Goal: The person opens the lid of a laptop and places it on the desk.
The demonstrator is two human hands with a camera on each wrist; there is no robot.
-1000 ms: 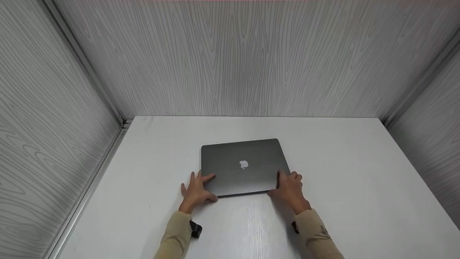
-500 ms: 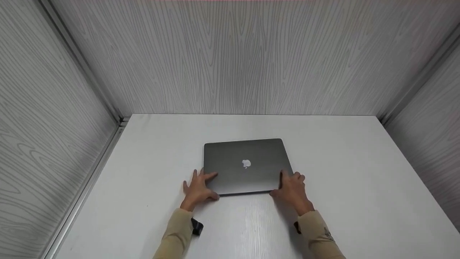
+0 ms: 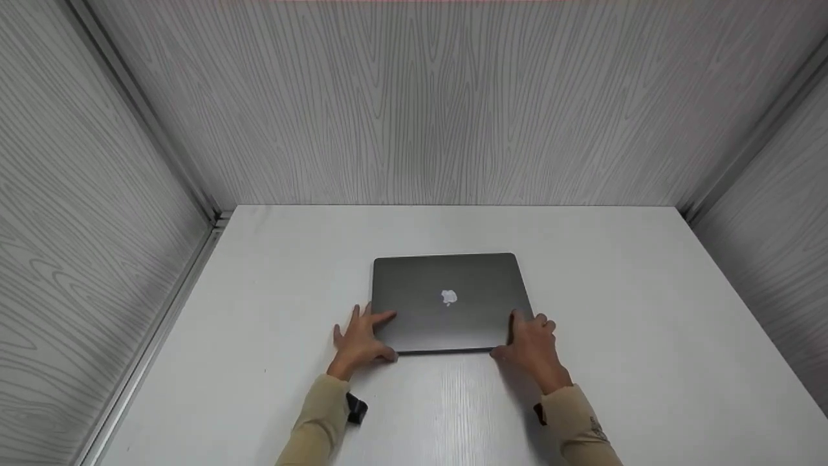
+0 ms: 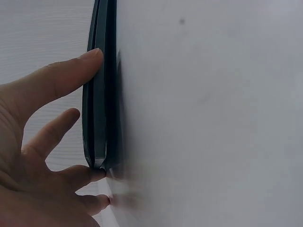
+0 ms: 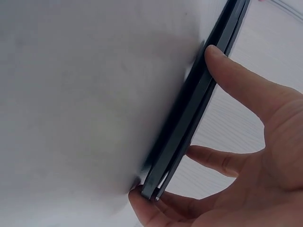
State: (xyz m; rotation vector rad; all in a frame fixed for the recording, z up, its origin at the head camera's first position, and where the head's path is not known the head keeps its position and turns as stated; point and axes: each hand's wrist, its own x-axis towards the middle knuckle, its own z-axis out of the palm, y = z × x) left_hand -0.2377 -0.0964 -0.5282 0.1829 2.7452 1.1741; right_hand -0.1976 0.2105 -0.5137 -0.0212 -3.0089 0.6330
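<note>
Head view.
Item: dark-grey, flat, rounded-corner laptop (image 3: 427, 314), metal-looking, lid down, pale apple-shaped logo (image 3: 449, 297) at centre. Location: on the smooth white tabletop (image 3: 627, 310), about midway between its left and right edges; laptop nearly parallel to the tabletop's far edge.
Left hand (image 3: 359, 342): at the laptop's near left corner; fingers spread, fairly straight, one laid on the lid; touching, not wrapped round.
Right hand (image 3: 533, 344): at the near right corner; fingers bent at the side edge, thumb at the front; gripping.
Progress, as judged: both hands placed, laptop almost squared to the tabletop. Not done: lid not raised, neither hand withdrawn.
Surroundings: grey wood-grain back panel (image 3: 427, 103) along the tabletop's far edge; matching left panel (image 3: 84, 226) and right panel (image 3: 776, 220); beige left sleeve (image 3: 320, 411) and beige right sleeve (image 3: 572, 421); small black wrist device (image 3: 356, 410) at the left cuff.
Limits: panels bound the far, left and right sides; hands cover the laptop's near corners.

Left wrist view.
Thumb tip against the laptop's front edge; other fingers splayed about the corner. Dark shadow below; any slight lift cannot be told.

Right wrist view.
Thumb pressed to the front edge, fingers bent around the corner. Narrow seam visible between lid and base. Fingertip contact with the tabletop uncertain.
</note>
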